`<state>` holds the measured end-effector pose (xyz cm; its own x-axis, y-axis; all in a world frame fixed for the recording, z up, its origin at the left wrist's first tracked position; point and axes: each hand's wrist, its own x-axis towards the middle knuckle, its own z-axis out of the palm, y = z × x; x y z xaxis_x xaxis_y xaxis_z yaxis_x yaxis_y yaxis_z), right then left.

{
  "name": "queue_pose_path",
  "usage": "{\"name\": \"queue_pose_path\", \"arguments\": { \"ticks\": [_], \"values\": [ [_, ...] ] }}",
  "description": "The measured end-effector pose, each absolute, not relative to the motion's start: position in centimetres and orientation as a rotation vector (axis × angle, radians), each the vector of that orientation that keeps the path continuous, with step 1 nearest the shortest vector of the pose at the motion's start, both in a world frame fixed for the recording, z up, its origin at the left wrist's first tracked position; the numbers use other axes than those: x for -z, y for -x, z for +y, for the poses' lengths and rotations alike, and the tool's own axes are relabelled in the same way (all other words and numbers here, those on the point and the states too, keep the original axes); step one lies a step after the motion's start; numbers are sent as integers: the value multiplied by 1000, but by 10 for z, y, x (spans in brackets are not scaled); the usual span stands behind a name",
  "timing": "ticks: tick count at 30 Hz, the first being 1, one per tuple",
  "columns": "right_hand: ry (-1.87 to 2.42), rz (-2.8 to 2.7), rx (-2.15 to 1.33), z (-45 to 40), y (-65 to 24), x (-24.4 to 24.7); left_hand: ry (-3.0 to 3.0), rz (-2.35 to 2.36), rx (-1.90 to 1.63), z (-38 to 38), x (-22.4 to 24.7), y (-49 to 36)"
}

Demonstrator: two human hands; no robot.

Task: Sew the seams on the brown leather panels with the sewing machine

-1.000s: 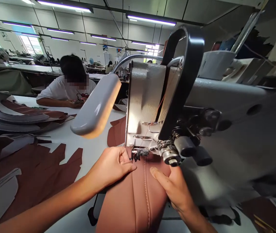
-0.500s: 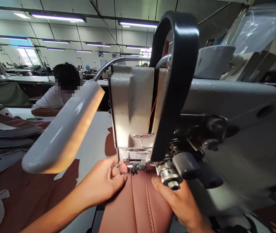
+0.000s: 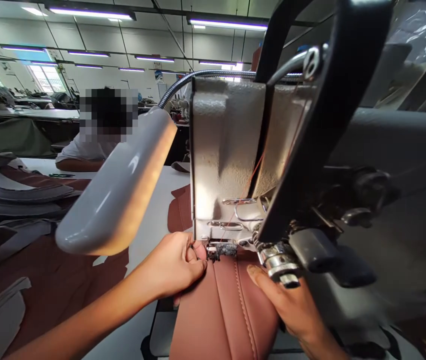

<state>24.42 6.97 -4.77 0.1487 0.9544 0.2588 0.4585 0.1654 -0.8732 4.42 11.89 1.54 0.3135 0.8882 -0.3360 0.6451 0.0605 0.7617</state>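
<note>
A reddish-brown leather panel (image 3: 216, 320) with a lengthwise seam and a line of stitching runs under the head of a sewing machine (image 3: 228, 145). Close to the presser foot (image 3: 222, 250), my left hand (image 3: 183, 265) is closed in a pinch on the panel's left edge; some fingertips are hidden. My right hand (image 3: 291, 305) holds the right edge, thumb on top and the other fingers out of sight beneath. Reddish thread (image 3: 254, 172) runs down the front of the machine head. The needle itself cannot be made out.
A lit lamp (image 3: 117, 185) on a bendable metal neck hangs left of the machine. More brown leather pieces (image 3: 59, 285) and curved grey-edged parts (image 3: 21, 190) lie at left. Across the table (image 3: 149, 200) sits a person (image 3: 85, 150). A thick black guard (image 3: 333, 100) arches in front of the machine.
The camera view has shifted, so machine, lamp and hands appear farther right. Both hands keep their hold on the leather panel beside the presser foot.
</note>
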Motion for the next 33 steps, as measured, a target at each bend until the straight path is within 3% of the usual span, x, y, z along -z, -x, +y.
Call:
{"name": "queue_pose_path", "arguments": {
  "ticks": [8, 21, 28, 33],
  "values": [
    [1436, -1511, -482, 74, -242, 48, -1699, 1416, -380, 119, -21, -44],
    [1468, -1454, -594, 68, -241, 45, -1741, 1379, -394, 113, -16, -41],
    [1378, -1420, -731, 74, -241, 52, -1778, 1394, -487, 120, -24, -47],
    [1261, -1082, -1121, 72, -243, 63, -1702, 1410, -593, 95, -11, -34]
  ]
}}
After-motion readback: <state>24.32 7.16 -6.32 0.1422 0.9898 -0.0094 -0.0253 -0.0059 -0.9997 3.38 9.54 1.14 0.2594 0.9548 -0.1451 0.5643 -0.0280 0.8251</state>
